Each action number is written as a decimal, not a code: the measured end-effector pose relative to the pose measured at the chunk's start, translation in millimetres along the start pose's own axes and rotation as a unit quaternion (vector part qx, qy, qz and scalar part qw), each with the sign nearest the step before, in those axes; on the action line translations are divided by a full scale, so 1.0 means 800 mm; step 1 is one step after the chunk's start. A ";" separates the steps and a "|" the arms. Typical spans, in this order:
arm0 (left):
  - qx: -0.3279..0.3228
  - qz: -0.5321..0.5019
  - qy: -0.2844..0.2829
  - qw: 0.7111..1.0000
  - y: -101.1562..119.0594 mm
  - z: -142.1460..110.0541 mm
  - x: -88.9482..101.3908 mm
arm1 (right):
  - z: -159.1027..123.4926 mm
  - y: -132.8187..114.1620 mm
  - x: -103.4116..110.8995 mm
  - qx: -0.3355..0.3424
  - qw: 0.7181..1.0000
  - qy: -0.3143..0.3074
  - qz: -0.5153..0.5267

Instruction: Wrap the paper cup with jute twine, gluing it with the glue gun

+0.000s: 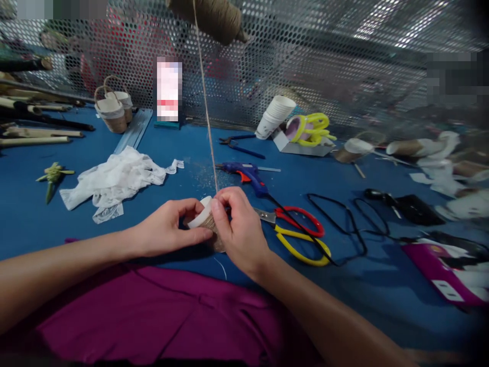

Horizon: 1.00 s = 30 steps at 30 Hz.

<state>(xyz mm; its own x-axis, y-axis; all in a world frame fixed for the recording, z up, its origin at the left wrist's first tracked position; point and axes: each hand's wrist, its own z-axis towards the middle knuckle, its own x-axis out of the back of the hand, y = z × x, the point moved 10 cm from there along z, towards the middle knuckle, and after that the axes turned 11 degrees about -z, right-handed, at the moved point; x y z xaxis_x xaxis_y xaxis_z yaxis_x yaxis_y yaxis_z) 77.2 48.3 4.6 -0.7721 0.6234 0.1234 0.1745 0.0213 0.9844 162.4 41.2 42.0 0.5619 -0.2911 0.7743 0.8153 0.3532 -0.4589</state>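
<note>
Low over the blue table, a small paper cup (201,216) with a white rim and brown twine wound round its side lies tilted between my hands. My left hand (171,224) grips the cup, thumb on the outside and fingers at the rim. Closed at the other side, my right hand (239,224) pinches the cup near its rim, where the twine (209,130) comes down taut. That twine runs up to a large spool (208,19) hanging at the top. Part of the cup is hidden behind my fingers.
Scissors (301,229) with red and yellow handles lie right of my hands, behind them a blue glue gun (244,173). Pliers (242,146), stacked white cups (275,117) and twine-wrapped baskets (111,114) stand farther back. White lace (118,178) lies left.
</note>
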 end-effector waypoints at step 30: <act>0.000 -0.062 0.033 0.998 0.000 -0.001 0.002 | 0.011 0.045 -0.037 -0.196 0.922 -0.094 0.322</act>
<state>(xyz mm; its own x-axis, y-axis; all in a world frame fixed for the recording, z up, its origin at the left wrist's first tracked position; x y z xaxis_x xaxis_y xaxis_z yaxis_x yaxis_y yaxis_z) 75.4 48.7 4.7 -0.8265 0.5628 0.0079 0.0750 0.0961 0.9925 173.6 70.1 6.6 0.9423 0.0393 0.3323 0.3308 0.0404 -0.9428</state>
